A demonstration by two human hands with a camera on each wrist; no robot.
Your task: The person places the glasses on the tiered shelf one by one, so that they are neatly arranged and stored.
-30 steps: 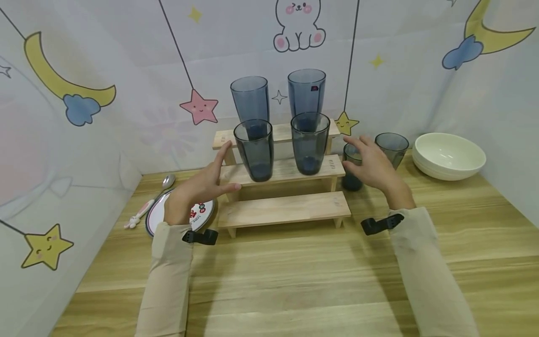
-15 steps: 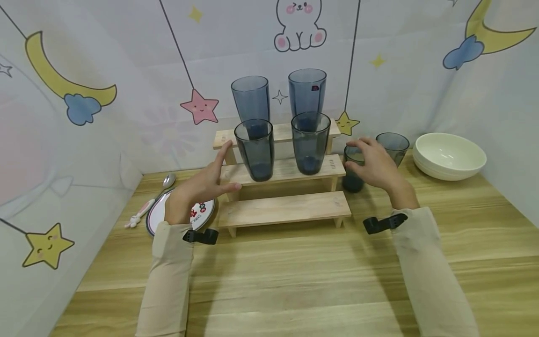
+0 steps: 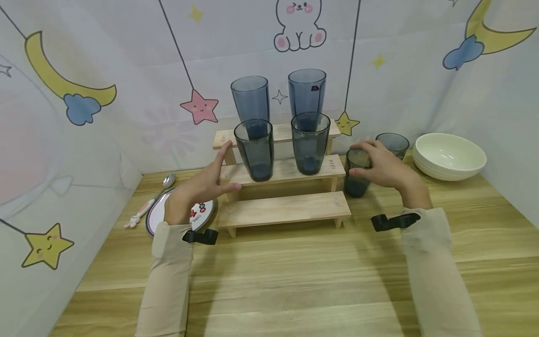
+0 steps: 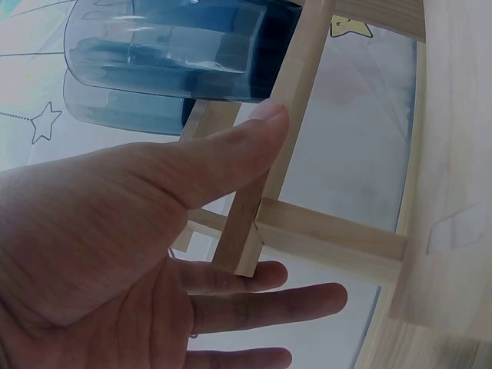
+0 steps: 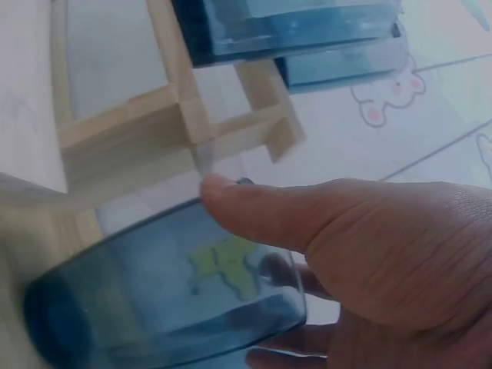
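Observation:
In the head view, my right hand (image 3: 385, 166) grips a dark blue-grey drinking glass (image 3: 357, 185) near its rim, right of the wooden stepped rack (image 3: 284, 209). The right wrist view shows the thumb on the near side of that glass (image 5: 146, 284) and fingers behind it. At the rack's left end, my left hand (image 3: 201, 186) touches the middle step, fingers straight. Its thumb lies on the step's front edge (image 4: 296, 108) in the left wrist view. Two glasses stand on the middle step, a left one (image 3: 258, 154) and a right one (image 3: 310, 145); two more (image 3: 250, 100) stand on the top step.
Another glass (image 3: 396, 142) stands behind my right hand, beside a white bowl (image 3: 448, 157). At left, a plate (image 3: 156, 217) is partly behind my left hand, with a spoon (image 3: 145, 206) by it. A printed cloth backdrop (image 3: 147, 56) closes off the back of the wooden table (image 3: 286, 281).
The right hand has moved right and slightly towards me, and the glass at the rack's right side has shifted with it. The left hand has stayed in place.

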